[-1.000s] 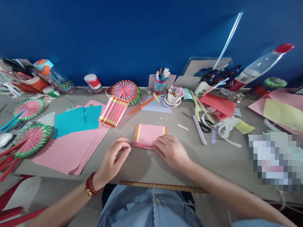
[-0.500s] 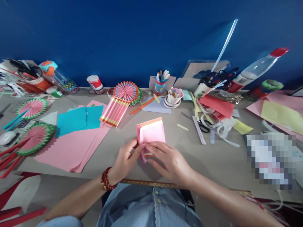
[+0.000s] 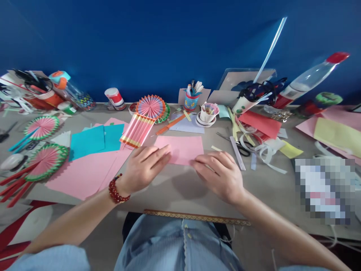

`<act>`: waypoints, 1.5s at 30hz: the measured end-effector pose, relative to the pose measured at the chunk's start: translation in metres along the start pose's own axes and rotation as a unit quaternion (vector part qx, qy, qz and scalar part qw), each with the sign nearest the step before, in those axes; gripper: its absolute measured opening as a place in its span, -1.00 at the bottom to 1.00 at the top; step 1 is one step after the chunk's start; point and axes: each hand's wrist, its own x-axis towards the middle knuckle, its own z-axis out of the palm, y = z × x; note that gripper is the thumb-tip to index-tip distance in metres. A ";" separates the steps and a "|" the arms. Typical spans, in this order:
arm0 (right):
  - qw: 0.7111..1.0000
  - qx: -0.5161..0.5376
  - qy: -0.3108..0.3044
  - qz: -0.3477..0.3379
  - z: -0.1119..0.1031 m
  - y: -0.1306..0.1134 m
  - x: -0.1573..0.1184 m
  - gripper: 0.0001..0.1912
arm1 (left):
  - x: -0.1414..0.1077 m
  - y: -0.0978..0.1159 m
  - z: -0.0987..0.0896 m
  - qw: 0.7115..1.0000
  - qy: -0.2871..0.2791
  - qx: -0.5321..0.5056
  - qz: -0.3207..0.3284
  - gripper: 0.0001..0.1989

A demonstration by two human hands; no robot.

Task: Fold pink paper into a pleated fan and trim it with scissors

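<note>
A plain pink sheet of paper (image 3: 184,148), a small rectangle, lies between my hands in front of me. The fingers of my left hand (image 3: 142,167) lie together over its left side and near corner, with the thumb hidden. At the near right corner, the fingertips of my right hand (image 3: 221,175) grip the edge, that thumb also out of sight. A shadow on the table below suggests the near edge is slightly raised. Just beyond my left hand sits a pleated pink paper strip (image 3: 137,130) with orange and yellow borders.
Blue-green sheets (image 3: 87,143) and large pink sheets (image 3: 81,175) lie left, near green-edged paper fans (image 3: 46,162). Scissors (image 3: 244,148), curled white strips (image 3: 266,156) and a red paper (image 3: 261,124) are on the right. A pen cup (image 3: 191,102) stands by the blue wall.
The folded pink piece with an orange edge, held upright before, now shows as a plain flat pink rectangle. My hands have moved apart to its two sides.
</note>
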 end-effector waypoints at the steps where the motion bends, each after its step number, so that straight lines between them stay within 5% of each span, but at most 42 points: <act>1: 1.000 0.002 -0.004 -0.003 0.005 0.001 -0.008 -0.79 | -0.007 0.001 0.007 1.000 -0.009 -0.002 -0.009 -0.70; 6: 0.994 0.023 -0.092 -0.046 0.027 -0.005 -0.037 -0.77 | -0.032 0.019 0.035 0.997 -0.079 -0.010 0.006 -0.73; 13: 0.988 0.036 -0.135 -0.063 0.040 -0.013 -0.042 -0.78 | -0.036 0.024 0.041 0.988 -0.123 -0.058 0.070 -0.78; 21: 0.986 0.067 -0.155 -0.003 0.046 -0.001 -0.050 -0.80 | -0.039 0.023 0.039 0.981 -0.133 -0.130 -0.056 -0.75; 32: 0.966 0.141 -0.210 0.058 0.050 -0.002 -0.032 -0.75 | -0.033 0.008 0.040 0.928 -0.140 -0.288 -0.188 -0.89; 45: 0.937 0.226 -0.220 0.152 0.058 0.005 -0.026 -0.84 | -0.012 -0.011 0.037 0.903 -0.211 -0.319 -0.195 -0.88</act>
